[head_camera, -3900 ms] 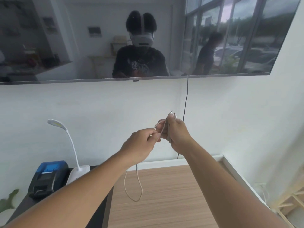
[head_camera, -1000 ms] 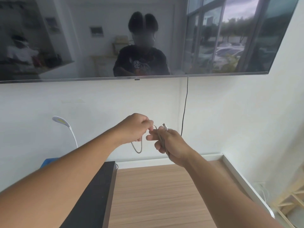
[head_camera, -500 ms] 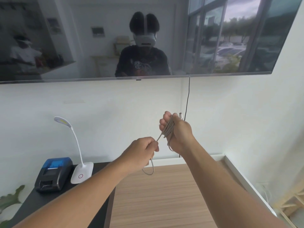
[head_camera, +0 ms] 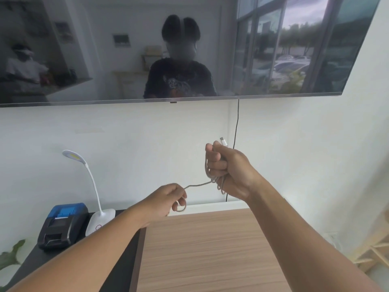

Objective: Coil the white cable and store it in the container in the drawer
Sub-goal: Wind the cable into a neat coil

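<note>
- While I watch through the head view, the TV [head_camera: 189, 47] fills the top of it, and below it a desk [head_camera: 210, 249] runs to the wall; no drawer or container shows.
- Left of the desk stand a printer [head_camera: 63, 224] and a lamp [head_camera: 92, 186].
- Below the TV, my right hand [head_camera: 229, 167] is fisted round a bundle of cable [head_camera: 208, 171] loops, one plug poking up past the thumb.
- Lower and to its left, my left hand [head_camera: 168, 199] is closed on the tail, a short stretch running taut between the two hands.
- Coiling is nearly finished, I judge; next the tail needs laying round the bundle, then the drawer found.
- Against half a second ago, the slack loop under my left hand has shrunk to a small curl.
</note>
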The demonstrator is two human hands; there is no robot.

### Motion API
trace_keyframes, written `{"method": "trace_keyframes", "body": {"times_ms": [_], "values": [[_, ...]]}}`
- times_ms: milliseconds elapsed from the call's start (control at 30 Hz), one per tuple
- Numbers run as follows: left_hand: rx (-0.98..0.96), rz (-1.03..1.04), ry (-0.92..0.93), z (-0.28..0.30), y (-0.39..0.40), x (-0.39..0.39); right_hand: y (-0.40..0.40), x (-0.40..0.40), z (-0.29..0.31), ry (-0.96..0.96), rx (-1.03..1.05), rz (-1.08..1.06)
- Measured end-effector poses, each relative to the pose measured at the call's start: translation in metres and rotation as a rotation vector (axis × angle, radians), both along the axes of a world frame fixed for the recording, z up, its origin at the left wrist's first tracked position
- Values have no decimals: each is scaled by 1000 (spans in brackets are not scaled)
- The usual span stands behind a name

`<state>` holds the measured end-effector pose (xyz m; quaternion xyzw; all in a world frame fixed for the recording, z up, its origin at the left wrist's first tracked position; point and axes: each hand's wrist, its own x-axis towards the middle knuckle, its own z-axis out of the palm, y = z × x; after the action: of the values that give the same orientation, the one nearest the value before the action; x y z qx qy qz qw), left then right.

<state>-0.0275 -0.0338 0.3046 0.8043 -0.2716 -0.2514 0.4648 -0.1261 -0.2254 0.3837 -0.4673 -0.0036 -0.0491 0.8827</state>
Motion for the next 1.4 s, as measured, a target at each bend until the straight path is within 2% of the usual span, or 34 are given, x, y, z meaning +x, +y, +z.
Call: {"method": "trace_keyframes", "body": {"times_ms": [100,233,400,600,700,800,967,1067,1167,1267,1333,1400], "values": [[6,48,-134,22,-7,14,6,-5,-16,53,-144,51],[30,68,-174,59,-15,29,10,-4,-36,107,-289,10],[132,64,-261,88,-29,26,14,-1,-49,151,-575,-21],[168,103,-466,91,-35,10,18,7,-53,146,-700,-185],[178,96,-571,92,-36,-2,21,16,-56,174,-649,-338],[289,94,-772,89,-39,-17,21,22,-53,193,-512,-412],[483,134,-1200,60,-38,-40,16,32,-43,179,-134,-354],[500,157,-1328,39,-34,-50,12,35,-37,175,46,-301],[498,165,-1346,25,-30,-58,11,37,-29,159,114,-280],[537,185,-1265,13,-28,-64,9,40,-21,156,122,-299],[510,210,-1125,2,-27,-66,7,42,-17,176,71,-326],[401,243,-873,-8,-25,-67,6,44,-14,179,48,-348]]}}
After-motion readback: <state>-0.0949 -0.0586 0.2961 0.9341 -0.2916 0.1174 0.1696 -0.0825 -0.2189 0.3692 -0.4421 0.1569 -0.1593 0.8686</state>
